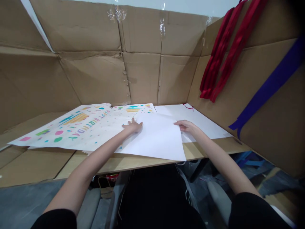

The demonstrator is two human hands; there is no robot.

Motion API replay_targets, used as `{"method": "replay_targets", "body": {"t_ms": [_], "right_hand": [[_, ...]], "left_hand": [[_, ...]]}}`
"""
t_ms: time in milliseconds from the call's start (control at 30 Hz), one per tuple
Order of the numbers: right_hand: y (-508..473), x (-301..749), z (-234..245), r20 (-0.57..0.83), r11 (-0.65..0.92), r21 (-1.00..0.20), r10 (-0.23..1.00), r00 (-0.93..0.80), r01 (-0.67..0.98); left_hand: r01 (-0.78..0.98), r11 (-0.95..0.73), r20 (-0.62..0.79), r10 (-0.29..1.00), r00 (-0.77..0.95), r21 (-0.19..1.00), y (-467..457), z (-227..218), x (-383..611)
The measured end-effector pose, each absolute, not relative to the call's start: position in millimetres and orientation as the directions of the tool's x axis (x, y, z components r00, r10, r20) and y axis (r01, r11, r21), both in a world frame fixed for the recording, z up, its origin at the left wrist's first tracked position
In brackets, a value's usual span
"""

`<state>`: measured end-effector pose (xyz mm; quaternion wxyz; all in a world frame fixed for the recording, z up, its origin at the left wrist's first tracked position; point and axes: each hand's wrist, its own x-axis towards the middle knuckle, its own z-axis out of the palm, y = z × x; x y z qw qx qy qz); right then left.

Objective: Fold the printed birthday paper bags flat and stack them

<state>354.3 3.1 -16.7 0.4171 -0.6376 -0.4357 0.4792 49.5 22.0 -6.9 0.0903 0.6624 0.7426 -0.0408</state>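
A blank white sheet [157,136] lies in front of me, its near corner reaching past the table's front edge. My left hand [133,125] rests on the sheet's left part with its fingers spread. At the right side, my right hand [186,125] pinches the sheet's edge between thumb and fingers. To the left are white sheets printed with "HAPPY BIRTHDAY" [90,127] and coloured shapes; another printed sheet [133,108] shows behind the blank one. More white paper [205,124] lies under and beyond my right hand.
Cardboard walls [143,73] enclose the table [147,163] at the back and sides. Red ribbons [224,54] and a blue-purple ribbon [269,86] hang on the right wall. A thin red cord [189,107] lies on the white paper at the back.
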Motion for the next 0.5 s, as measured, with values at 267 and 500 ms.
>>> {"method": "replay_targets", "body": {"t_ms": [267,500], "right_hand": [[-2.5,339.1,-8.5,-0.303,-0.295,-0.945,0.952,-0.04,0.139],[-13.3,377.0,-11.2,-0.04,-0.029,-0.995,0.993,-0.113,0.095]], "left_hand": [[0.997,0.022,-0.232,0.973,-0.003,0.078,21.3,4.7,57.4],[0.993,-0.039,-0.115,0.993,0.027,-0.108,12.4,21.6,73.2]]}}
